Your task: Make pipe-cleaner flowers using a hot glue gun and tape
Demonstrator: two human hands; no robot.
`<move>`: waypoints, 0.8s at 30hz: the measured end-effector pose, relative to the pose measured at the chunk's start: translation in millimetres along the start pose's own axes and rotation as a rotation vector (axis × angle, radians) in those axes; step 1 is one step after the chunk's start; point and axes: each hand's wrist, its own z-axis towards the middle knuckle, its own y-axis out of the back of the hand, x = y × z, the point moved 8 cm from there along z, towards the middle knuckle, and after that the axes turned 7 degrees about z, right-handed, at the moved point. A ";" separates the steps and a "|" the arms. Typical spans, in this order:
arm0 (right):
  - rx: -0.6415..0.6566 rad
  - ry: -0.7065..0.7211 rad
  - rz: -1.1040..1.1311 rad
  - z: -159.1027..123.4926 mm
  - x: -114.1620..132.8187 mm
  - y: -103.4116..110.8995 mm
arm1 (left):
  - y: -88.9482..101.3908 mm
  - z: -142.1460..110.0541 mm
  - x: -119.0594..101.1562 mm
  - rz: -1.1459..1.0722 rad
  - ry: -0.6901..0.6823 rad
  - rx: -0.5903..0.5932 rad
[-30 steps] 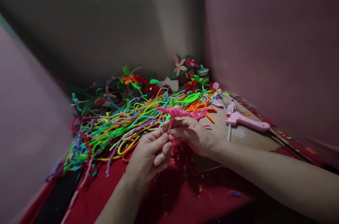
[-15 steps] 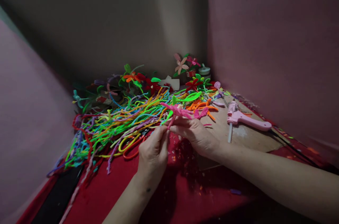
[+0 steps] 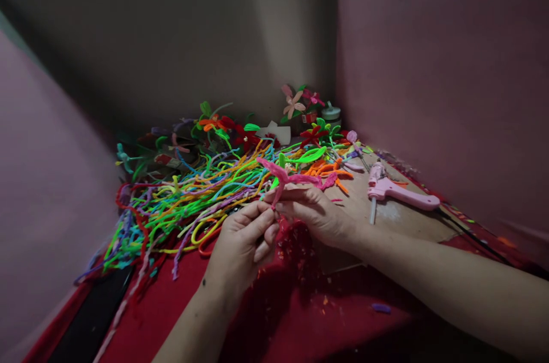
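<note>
One pink flower is held by left hand and right hand; each grip pinched closed.

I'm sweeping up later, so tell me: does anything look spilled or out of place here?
Small scraps litter the red cloth below the pink flower, and one purple piece lies apart from the tangled pipe cleaners. They look like stray offcuts. Nothing looks clearly damaged.

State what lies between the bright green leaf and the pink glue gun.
In the head view, orange fuzzy pieces, a lilac piece and some brown board lie between green leaf and glue gun.
</note>
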 end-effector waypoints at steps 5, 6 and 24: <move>-0.036 -0.028 0.082 0.8 -9.1 2.6 | -4.2 0.6 6.6 -0.069 0.090 0.148; -0.050 -0.026 0.105 0.7 -11.0 3.2 | -4.3 1.0 7.3 -0.041 0.085 0.143; -0.184 0.023 0.026 -2.1 -8.7 11.4 | -2.8 -11.0 -25.5 1.086 -0.654 -0.320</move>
